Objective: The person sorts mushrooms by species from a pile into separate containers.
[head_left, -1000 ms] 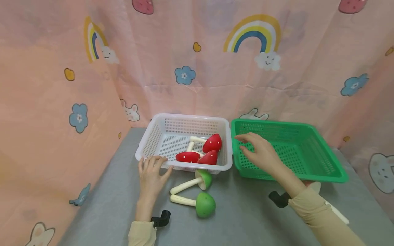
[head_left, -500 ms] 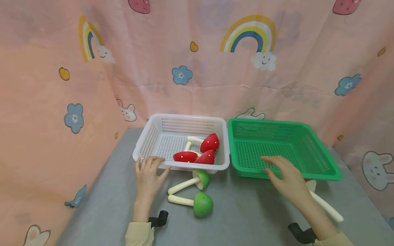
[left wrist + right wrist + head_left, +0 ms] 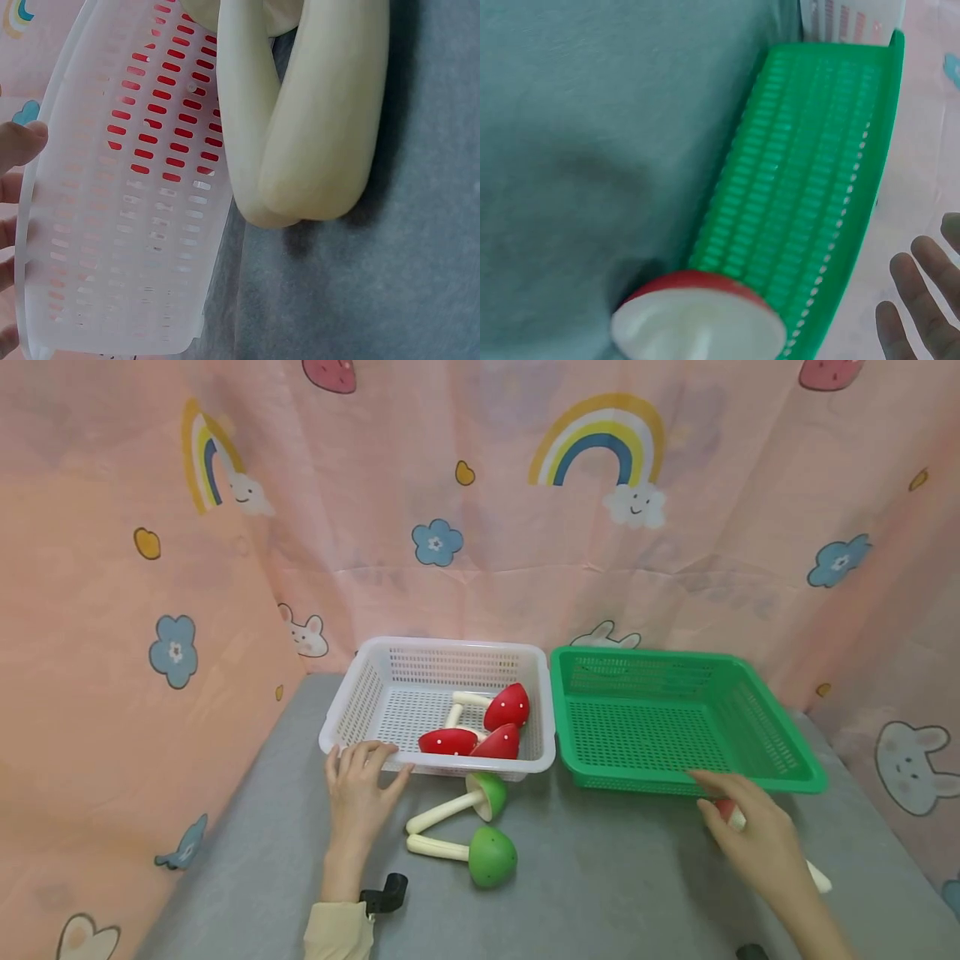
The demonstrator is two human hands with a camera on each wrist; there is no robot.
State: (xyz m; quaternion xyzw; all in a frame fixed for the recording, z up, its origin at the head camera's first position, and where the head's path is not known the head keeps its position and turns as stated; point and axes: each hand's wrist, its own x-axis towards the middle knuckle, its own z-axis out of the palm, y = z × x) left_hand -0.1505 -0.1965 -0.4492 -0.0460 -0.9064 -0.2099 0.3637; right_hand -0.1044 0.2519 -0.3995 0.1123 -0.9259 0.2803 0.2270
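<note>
My left hand rests with straight fingers on the front left rim of a white basket, which holds three red-capped toy mushrooms. Two green-capped mushrooms lie on the grey table just in front of that basket; their cream stems fill the left wrist view. My right hand hovers over a red-capped mushroom lying by the front wall of the green basket. Its fingers are spread and hold nothing. The mushroom's stem end sticks out beyond the hand.
The green basket stands right of the white basket, their sides touching. Pink patterned cloth walls close in the back and both sides. Grey table lies between the green mushrooms and my right hand.
My right hand drew back from over the green basket, toward me and to the right, and now sits over the red-capped mushroom. The left hand has stayed on the white basket's rim.
</note>
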